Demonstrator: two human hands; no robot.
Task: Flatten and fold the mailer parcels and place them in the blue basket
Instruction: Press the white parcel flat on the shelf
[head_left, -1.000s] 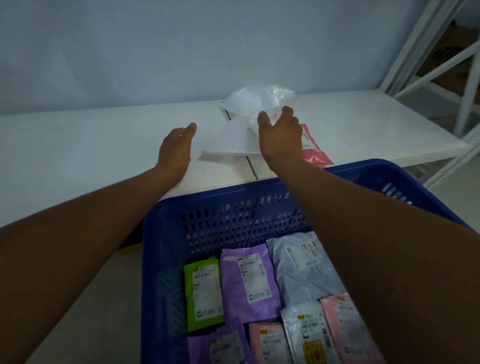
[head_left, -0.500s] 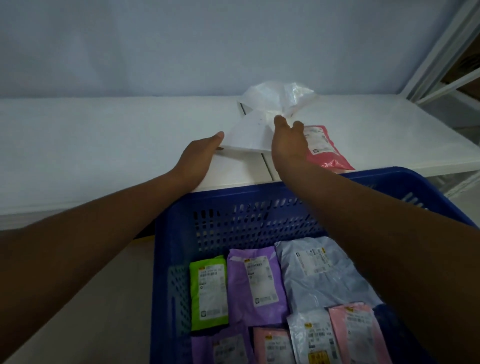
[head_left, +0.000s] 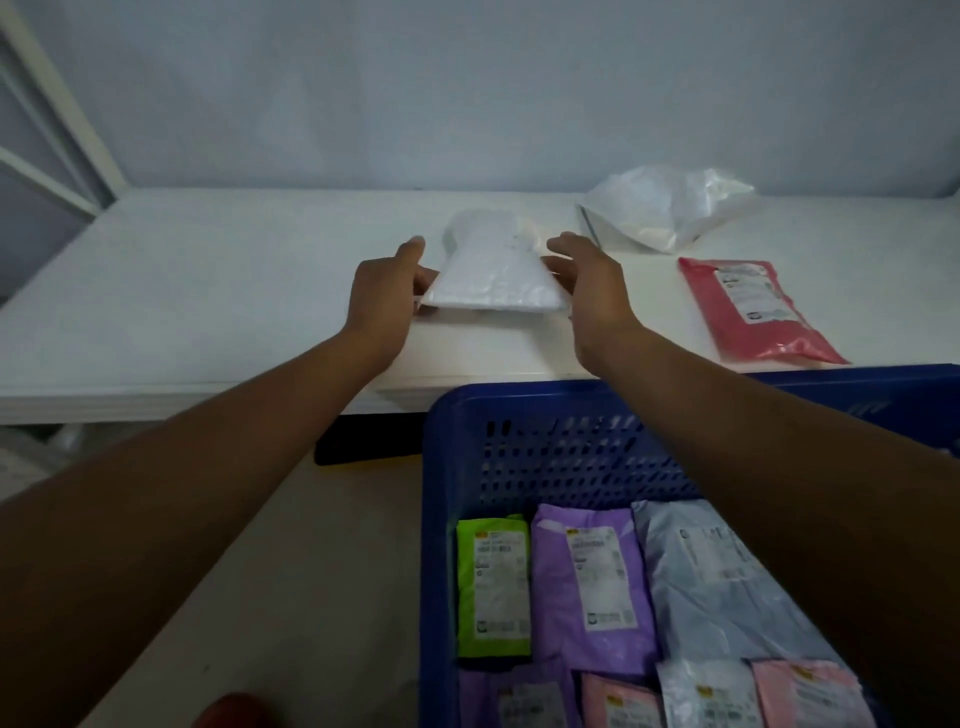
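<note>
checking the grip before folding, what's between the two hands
The white mailer lies on the table between the left hand and right hand, both at its side edges, as the head view shows.

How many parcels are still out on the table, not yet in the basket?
3: a white parcel between the left hand and right hand, a crumpled whitish bag at the back right, and a red parcel at the right. None looks hidden.
</note>
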